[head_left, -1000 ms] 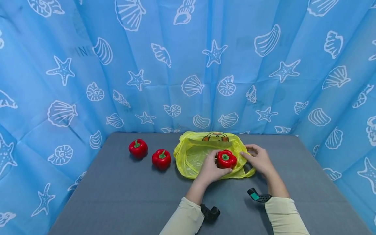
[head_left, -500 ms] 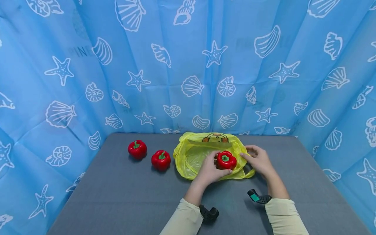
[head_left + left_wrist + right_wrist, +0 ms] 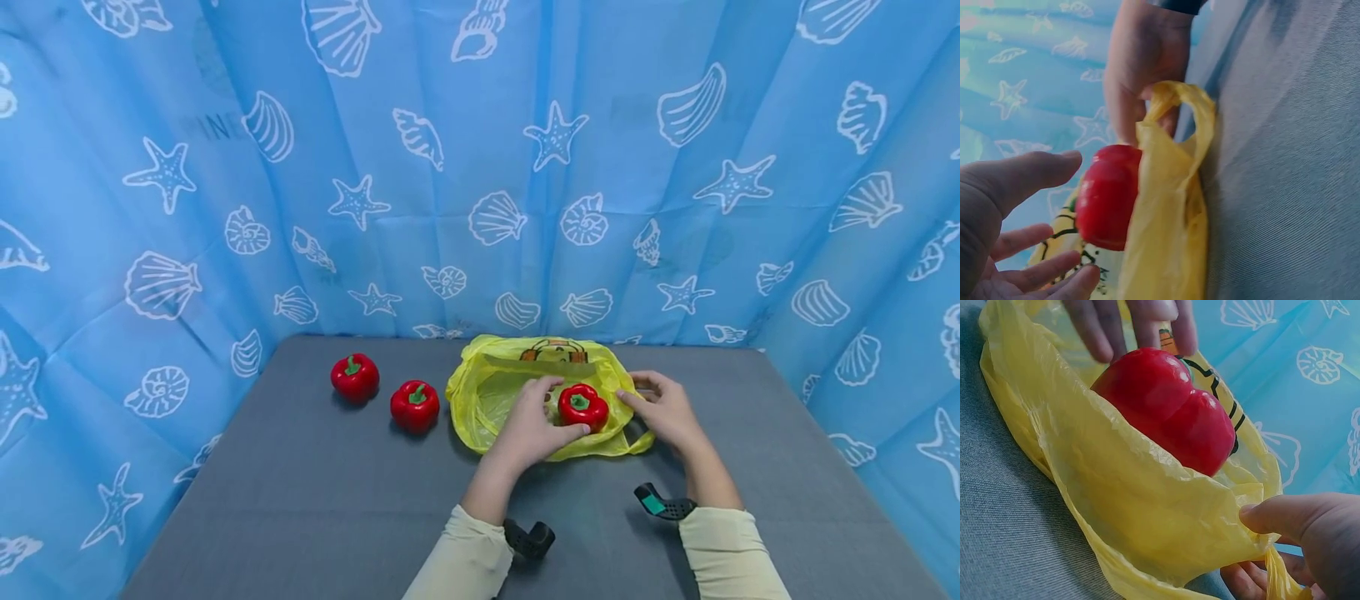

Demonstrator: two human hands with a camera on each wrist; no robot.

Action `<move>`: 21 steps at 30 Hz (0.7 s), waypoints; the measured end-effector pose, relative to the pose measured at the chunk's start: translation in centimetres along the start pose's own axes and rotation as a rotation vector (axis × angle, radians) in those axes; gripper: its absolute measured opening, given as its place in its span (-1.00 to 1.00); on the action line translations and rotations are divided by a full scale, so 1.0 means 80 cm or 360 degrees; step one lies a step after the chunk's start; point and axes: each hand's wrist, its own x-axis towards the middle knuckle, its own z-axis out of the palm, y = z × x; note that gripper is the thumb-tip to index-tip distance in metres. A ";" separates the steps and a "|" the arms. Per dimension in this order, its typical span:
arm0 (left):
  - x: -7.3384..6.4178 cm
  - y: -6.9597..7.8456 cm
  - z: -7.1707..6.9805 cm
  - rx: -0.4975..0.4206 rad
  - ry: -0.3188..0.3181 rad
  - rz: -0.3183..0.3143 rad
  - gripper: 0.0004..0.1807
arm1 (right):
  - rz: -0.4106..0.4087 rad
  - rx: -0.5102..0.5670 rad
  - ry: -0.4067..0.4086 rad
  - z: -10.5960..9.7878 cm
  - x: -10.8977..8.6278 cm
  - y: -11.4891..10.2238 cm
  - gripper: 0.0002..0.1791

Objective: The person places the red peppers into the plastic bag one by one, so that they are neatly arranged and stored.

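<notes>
A red bell pepper (image 3: pixel 583 407) with a green stem rests inside the mouth of a yellow plastic bag (image 3: pixel 480 417) that lies on the table. My left hand (image 3: pixel 528 427) is beside this pepper, its fingers and thumb spread; the left wrist view shows a gap between them and the pepper (image 3: pixel 1109 199). With thumb and fingers my right hand (image 3: pixel 667 412) pinches the bag's right edge near its handle. In the right wrist view the bag's near wall covers the pepper's lower part (image 3: pixel 1169 412).
Two more red bell peppers, one (image 3: pixel 355 378) farther left and one (image 3: pixel 415 407) nearer the bag, sit on the grey table (image 3: pixel 315 500). A blue curtain (image 3: pixel 420 183) with white shell prints hangs behind. Black devices are worn at both wrists.
My left fingers have let go of the pepper and drawn back slightly to the left. The pepper stays in the bag's mouth. My right hand keeps its grip on the bag.
</notes>
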 end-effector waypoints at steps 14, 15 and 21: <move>-0.016 0.021 -0.039 -0.0090 0.0032 0.0153 -0.34 | 0.0014 0.0019 -0.0004 0.000 -0.003 0.005 -0.31; -0.016 0.021 -0.041 -0.0112 0.0043 0.0161 -0.35 | 0.0012 0.0020 -0.0009 0.000 -0.002 0.005 -0.31; -0.018 0.024 -0.057 -0.0248 0.0068 0.0185 -0.39 | -0.0005 0.0011 -0.0011 -0.001 0.002 0.004 -0.31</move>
